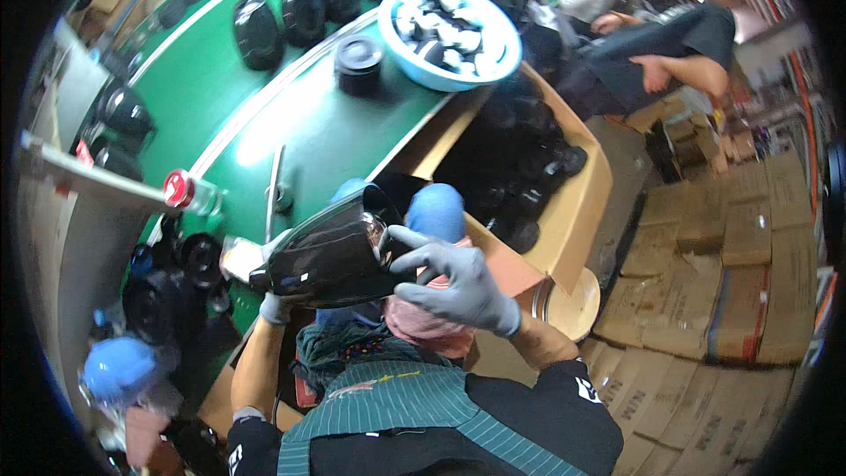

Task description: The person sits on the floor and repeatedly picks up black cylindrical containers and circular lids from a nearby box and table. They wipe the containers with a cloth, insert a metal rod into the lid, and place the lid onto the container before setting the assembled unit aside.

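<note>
A glossy black hollow shell (330, 251), rounded with a wide mouth, is held tilted over my lap. My left hand (275, 307), in a grey glove, grips its left end; most of those fingers are hidden behind the shell. At the shell's mouth on the right is my right hand (458, 286), also grey-gloved, its fingers stretched and apart. Its fingertips are close to the rim or touching it; I cannot tell which. Blue and pink cloth (414, 326) lies under the shell, across my lap.
A green-topped bench (317, 137) bears a black round part (359, 62), a red-lidded jar (181, 189) and several black shells (257, 31). A blue basin (410, 70) of small parts sits near an open carton (573, 229) of black pieces. Another person (696, 44) works at the right.
</note>
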Demonstrator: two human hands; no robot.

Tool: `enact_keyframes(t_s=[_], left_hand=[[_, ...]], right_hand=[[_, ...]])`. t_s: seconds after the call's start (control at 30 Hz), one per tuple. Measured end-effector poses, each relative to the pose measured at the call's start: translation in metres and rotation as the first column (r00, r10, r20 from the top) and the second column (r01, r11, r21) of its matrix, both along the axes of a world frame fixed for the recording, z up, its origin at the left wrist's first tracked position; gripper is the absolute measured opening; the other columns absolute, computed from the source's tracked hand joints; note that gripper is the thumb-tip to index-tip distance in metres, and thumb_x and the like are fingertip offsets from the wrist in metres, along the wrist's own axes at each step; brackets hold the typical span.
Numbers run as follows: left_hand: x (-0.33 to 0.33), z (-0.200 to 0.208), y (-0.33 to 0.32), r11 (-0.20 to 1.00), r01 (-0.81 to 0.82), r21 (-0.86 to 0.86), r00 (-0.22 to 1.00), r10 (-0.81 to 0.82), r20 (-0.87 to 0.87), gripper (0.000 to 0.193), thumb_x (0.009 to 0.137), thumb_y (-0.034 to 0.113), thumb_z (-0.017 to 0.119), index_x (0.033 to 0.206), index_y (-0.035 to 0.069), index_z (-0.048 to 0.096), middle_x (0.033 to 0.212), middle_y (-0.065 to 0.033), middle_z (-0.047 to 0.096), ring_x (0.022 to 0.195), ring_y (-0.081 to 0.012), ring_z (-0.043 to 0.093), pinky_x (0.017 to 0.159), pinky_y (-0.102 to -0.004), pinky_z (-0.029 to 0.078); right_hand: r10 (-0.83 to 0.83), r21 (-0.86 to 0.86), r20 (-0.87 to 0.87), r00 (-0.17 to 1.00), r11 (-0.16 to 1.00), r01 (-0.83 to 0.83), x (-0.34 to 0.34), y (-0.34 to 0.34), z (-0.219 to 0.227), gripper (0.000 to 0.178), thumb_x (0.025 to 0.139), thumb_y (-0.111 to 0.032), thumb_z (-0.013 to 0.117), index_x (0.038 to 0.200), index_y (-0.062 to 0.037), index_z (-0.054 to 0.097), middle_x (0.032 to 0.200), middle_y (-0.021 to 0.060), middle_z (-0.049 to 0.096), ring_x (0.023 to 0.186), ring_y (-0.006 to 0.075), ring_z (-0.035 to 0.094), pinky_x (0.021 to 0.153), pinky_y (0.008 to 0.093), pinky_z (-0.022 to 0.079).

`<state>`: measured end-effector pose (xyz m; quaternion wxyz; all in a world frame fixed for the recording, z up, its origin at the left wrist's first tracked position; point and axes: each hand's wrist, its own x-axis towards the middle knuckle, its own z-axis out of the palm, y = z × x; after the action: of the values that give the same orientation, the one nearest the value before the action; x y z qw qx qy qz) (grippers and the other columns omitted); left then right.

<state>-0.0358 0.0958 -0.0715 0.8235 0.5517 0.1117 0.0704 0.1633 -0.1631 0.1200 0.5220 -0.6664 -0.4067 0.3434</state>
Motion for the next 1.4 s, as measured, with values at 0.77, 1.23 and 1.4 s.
enact_keyframes(t_s=[0.77,1.23,1.4], left_hand=[[-0.016,-0.045,-0.034,0.661,-0.186,-0.727,0.946,0.32,0.05,0.054,0.112,0.024,0.055,0.159,-0.001,0.045,0.157,-0.0195,0.055,0.14,-0.0295,0.059,0.121,-0.0444,0.049],[-0.014,-0.077,-0.034,0.934,-0.018,0.356,0.998,0.037,-0.048,0.056,0.11,0.02,0.061,0.162,0.008,0.045,0.162,-0.0117,0.051,0.147,-0.0261,0.05,0.13,-0.044,0.035],[-0.028,-0.058,-0.03,0.866,0.133,0.482,0.991,-0.114,-0.069,0.06,0.11,0.031,0.061,0.164,0.013,0.044,0.171,-0.0103,0.041,0.157,-0.027,0.038,0.133,-0.0476,0.028]], right_hand=[[-0.367,0.095,0.845,0.389,0.819,0.566,0.236,0.304,-0.216,0.081,0.087,-0.061,0.081,0.15,-0.0116,0.065,0.161,0.0387,0.036,0.148,0.0548,0.041,0.122,0.0548,0.039],[0.006,0.276,-0.002,1.0,0.961,-0.005,0.028,0.067,-0.077,0.084,0.086,-0.056,0.081,0.149,-0.0036,0.064,0.165,0.0276,0.044,0.154,0.0409,0.042,0.125,0.0457,0.033],[-0.045,0.299,0.152,0.987,0.954,-0.003,0.018,0.027,-0.07,0.085,0.086,-0.06,0.08,0.149,-0.0047,0.065,0.166,0.0291,0.043,0.153,0.0437,0.043,0.125,0.0487,0.034]])
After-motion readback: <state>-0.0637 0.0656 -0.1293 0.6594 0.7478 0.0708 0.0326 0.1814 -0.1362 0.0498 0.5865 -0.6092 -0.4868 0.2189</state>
